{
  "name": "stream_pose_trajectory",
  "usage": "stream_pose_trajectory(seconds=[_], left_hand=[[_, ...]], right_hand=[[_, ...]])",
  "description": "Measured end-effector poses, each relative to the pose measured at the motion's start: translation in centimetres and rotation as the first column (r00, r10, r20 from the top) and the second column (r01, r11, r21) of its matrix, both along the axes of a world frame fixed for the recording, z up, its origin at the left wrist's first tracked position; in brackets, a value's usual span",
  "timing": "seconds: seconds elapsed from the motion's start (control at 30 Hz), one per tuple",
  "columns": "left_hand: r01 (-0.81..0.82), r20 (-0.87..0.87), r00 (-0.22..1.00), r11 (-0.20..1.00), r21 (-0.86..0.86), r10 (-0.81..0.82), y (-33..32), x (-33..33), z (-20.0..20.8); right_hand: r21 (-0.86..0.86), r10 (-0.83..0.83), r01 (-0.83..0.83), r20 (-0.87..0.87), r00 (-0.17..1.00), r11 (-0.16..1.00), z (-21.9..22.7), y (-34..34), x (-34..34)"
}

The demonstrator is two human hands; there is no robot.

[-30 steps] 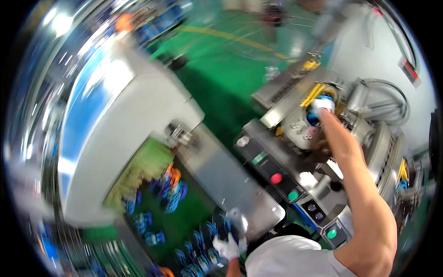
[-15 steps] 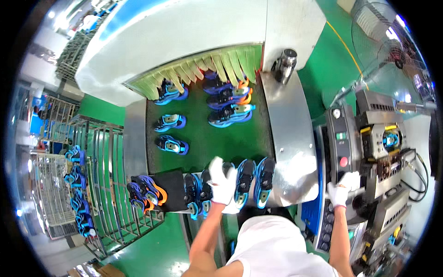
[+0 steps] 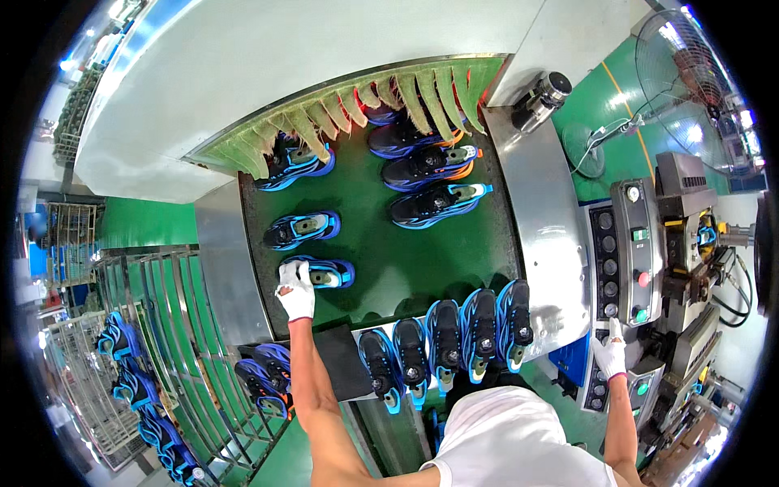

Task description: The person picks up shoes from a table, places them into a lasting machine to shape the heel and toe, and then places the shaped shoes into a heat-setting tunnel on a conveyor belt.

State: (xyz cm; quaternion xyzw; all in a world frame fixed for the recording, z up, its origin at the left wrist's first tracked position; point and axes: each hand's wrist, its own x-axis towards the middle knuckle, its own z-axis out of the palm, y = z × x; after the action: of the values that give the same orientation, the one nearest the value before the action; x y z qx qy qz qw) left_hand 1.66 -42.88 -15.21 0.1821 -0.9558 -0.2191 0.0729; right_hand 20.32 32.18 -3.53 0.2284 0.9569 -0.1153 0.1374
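Observation:
My left hand, in a white glove, is closed over the black toe end of a blue-and-black sneaker lying on the green conveyor belt. Its fingertips are partly hidden against the shoe. Beyond it on the belt lie another sneaker and one partly under the fringe. My right hand, also gloved, is off to the right beside the machine's control panel, with a finger stretched out and nothing visible in it. Several black-and-blue sneakers stand in a row along the belt's front ledge.
A green strip curtain hangs over the tunnel mouth, with several sneakers at the belt's right. A steel flask stands on the metal side plate. Purple sneakers lie by a black mat. Left is a metal rack.
My left hand has moved from the front row to the nearest left sneaker on the belt. My right hand remains by the machine. The view has shifted.

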Motion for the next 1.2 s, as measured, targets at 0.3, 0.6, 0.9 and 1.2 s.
stream_pose_trajectory(seconds=[0.3, 0.6, 0.9, 1.2], left_hand=[[0.191, -0.125, 0.981, 0.82, 0.54, -0.146, 12.5, -1.6, 10.0], [0.818, -0.32, 0.472, 0.273, 0.506, -0.822, 43.6, 0.4, 20.8], [0.766, -0.212, -0.64, -0.632, -0.116, -0.738, 72.1, 18.8, 34.1], [0.753, -0.463, -0.323, -0.52, 0.403, -0.826, 97.1, 31.0, 31.1]], right_hand=[[-0.565, -0.248, 0.097, -0.197, 0.948, 0.819, 5.0, -12.9, -1.4], [-0.717, -0.254, -0.104, -0.374, 0.892, 0.689, 19.3, -12.5, 2.0], [-0.44, -0.425, 0.046, -0.83, 0.361, 0.897, 14.7, 0.0, 15.8], [-0.925, -0.958, -0.357, 0.208, -0.197, -0.128, 14.9, 0.8, 35.5]])
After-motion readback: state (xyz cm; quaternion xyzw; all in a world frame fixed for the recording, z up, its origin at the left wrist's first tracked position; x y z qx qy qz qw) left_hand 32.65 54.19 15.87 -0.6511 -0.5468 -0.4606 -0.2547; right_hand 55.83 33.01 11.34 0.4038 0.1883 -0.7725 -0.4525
